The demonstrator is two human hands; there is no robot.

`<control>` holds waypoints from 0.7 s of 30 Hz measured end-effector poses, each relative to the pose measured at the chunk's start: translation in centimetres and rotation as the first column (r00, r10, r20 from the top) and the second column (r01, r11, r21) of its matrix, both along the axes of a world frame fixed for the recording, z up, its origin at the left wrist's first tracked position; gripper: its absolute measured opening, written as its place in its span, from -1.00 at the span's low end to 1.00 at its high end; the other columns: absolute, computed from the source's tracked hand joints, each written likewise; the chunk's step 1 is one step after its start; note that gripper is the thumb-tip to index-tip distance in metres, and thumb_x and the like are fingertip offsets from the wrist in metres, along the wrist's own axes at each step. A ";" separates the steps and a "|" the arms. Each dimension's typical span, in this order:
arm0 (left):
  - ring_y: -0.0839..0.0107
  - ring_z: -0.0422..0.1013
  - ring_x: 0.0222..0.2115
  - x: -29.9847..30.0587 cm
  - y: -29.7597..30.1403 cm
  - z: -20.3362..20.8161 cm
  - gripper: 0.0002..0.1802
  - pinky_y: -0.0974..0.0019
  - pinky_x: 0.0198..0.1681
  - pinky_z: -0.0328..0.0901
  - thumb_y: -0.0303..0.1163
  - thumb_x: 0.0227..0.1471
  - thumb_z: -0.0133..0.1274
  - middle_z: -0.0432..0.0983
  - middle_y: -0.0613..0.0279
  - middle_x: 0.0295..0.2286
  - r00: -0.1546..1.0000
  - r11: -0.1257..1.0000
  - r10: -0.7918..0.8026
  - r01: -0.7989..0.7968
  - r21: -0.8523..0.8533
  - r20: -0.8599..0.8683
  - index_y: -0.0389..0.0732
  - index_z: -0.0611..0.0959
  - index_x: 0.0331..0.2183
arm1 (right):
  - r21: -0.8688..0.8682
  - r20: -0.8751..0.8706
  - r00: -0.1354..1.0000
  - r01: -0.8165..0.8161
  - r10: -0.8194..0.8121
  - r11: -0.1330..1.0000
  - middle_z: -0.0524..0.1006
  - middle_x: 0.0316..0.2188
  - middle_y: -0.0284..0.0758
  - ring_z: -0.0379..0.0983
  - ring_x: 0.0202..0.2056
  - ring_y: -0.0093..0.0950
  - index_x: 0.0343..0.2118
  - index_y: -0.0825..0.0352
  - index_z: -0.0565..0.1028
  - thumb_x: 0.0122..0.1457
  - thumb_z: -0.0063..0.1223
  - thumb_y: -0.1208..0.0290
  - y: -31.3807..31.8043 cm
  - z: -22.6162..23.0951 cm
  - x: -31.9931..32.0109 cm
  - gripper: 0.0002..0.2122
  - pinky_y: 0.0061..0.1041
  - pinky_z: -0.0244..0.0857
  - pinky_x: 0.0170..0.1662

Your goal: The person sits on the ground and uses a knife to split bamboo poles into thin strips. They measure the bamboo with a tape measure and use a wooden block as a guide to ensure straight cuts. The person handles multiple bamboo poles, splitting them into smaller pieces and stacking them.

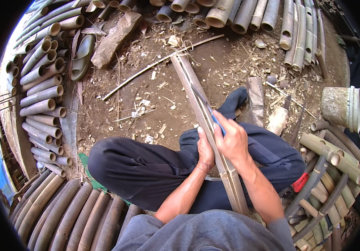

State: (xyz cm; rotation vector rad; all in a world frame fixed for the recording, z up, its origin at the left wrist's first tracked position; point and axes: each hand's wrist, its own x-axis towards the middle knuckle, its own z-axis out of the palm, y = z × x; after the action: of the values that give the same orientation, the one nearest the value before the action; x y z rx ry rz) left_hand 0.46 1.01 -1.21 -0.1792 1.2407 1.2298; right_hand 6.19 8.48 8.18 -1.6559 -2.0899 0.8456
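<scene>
A long bamboo pole (201,115) with a slot running along its length lies slantwise over my lap, its far end above the dirt ground. My left hand (205,149) is wrapped against the pole's left side, thumb up along it. Closed round the blue handle of a knife (218,124), my right hand (232,140) rests over the pole just right of the left one. The narrow blade points away from me and lies along the slot; how deep its edge sits cannot be made out.
Cut bamboo tubes (42,90) are stacked at the left, with more along the back and front left. A wooden block (117,39), a thin bamboo strip (146,69) and scattered shavings lie ahead. At right stand a dirty bucket (339,106) and a pile of bamboo pieces (330,184).
</scene>
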 end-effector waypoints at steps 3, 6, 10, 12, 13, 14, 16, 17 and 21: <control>0.47 0.44 -0.15 -0.8 0.8 0.1 -0.20 0.36 -0.05 0.35 0.25 0.25 -0.45 0.52 0.25 -0.15 0.999 1.000 -0.027 0.027 0.002 0.043 -0.23 0.50 0.06 | -0.043 -0.025 1.000 0.009 -0.010 0.999 0.52 -0.49 -0.16 0.51 -0.45 -0.11 0.00 0.15 0.52 0.13 0.03 0.35 1.7 -0.6 -0.7 -0.67 -0.20 0.41 -0.36; 0.48 0.43 -0.17 -0.4 0.7 -0.3 -0.17 0.36 -0.07 0.34 0.29 0.23 -0.44 0.52 0.24 -0.18 1.000 1.000 0.014 -0.014 -0.003 0.022 -0.26 0.51 0.03 | -0.052 0.002 1.000 -0.004 0.004 0.999 0.55 -0.45 -0.14 0.53 -0.41 -0.10 0.00 0.14 0.52 0.14 0.01 0.33 2.0 -1.1 -1.5 -0.67 -0.20 0.42 -0.32; 0.50 0.37 -0.26 -0.6 0.0 -0.3 -0.13 0.38 -0.12 0.31 0.34 0.20 -0.41 0.49 0.26 -0.27 0.998 0.995 -0.042 0.037 -0.089 -0.048 -0.34 0.52 -0.06 | -0.047 0.014 1.000 -0.004 0.004 0.999 0.56 -0.43 -0.08 0.55 -0.38 -0.08 0.01 0.14 0.51 0.15 -0.01 0.32 5.9 -3.4 -4.4 -0.66 -0.16 0.44 -0.29; 0.49 0.37 -0.24 -0.3 -0.2 0.4 -0.13 0.37 -0.10 0.30 0.33 0.20 -0.41 0.49 0.25 -0.26 0.995 0.992 -0.072 0.065 -0.111 -0.066 -0.33 0.53 -0.06 | -0.102 0.043 0.999 0.012 -0.008 0.995 0.58 -0.41 -0.07 0.56 -0.36 -0.08 0.01 0.16 0.50 0.15 -0.03 0.32 8.3 -4.4 -6.2 -0.66 -0.16 0.45 -0.27; 0.50 0.36 -0.22 -0.4 0.0 0.5 -0.13 0.38 -0.08 0.28 0.33 0.21 -0.40 0.49 0.25 -0.24 0.995 0.988 -0.081 0.074 -0.136 -0.051 -0.33 0.52 -0.04 | -0.099 0.043 0.999 0.002 0.002 0.995 0.59 -0.39 -0.06 0.57 -0.35 -0.07 0.01 0.15 0.50 0.15 -0.03 0.32 9.3 -4.6 -6.7 -0.66 -0.16 0.46 -0.26; 0.43 0.45 -0.32 -0.5 0.2 0.6 -0.15 0.35 -0.18 0.37 0.33 0.20 -0.41 0.54 0.19 -0.31 0.993 0.988 -0.088 0.077 -0.133 -0.083 -0.32 0.53 -0.10 | -0.097 0.045 0.999 -0.007 0.011 0.995 0.59 -0.38 -0.06 0.57 -0.34 -0.07 0.01 0.15 0.50 0.15 -0.04 0.32 10.2 -4.8 -7.1 -0.66 -0.16 0.46 -0.25; 0.33 0.51 -0.49 -1.0 1.4 2.7 -0.18 0.29 -0.38 0.44 0.32 0.20 -0.41 0.56 0.10 -0.44 0.997 0.991 -0.076 0.074 -0.116 -0.014 -0.31 0.52 -0.19 | -0.119 0.072 0.997 -0.030 0.038 0.992 0.60 -0.36 -0.04 0.57 -0.32 -0.07 0.02 0.15 0.49 0.16 -0.06 0.32 11.3 -4.8 -7.7 -0.66 -0.15 0.47 -0.24; 0.31 0.51 -0.53 -1.0 1.6 2.7 -0.19 0.27 -0.43 0.44 0.32 0.20 -0.42 0.56 0.09 -0.46 0.999 0.991 -0.054 0.052 -0.120 -0.008 -0.30 0.51 -0.21 | -0.135 0.095 0.994 -0.037 0.050 0.990 0.60 -0.35 -0.03 0.58 -0.31 -0.06 0.01 0.15 0.49 0.16 -0.06 0.32 11.8 -4.4 -8.1 -0.66 -0.15 0.47 -0.23; 0.26 0.51 -0.61 -1.0 1.6 3.6 -0.19 0.24 -0.52 0.44 0.32 0.20 -0.43 0.56 0.05 -0.51 0.999 0.991 -0.047 0.049 -0.126 0.020 -0.31 0.49 -0.24 | -0.187 0.130 0.989 -0.046 0.071 0.981 0.59 -0.37 0.04 0.57 -0.30 -0.04 -0.03 0.17 0.51 0.17 -0.09 0.34 11.9 -2.7 -7.8 -0.69 -0.14 0.47 -0.18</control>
State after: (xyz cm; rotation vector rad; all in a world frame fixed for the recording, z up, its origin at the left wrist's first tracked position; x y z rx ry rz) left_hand -0.56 2.62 2.35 -0.2501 1.3021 1.1067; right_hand -1.59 20.36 5.46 -1.7996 -2.2205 0.9965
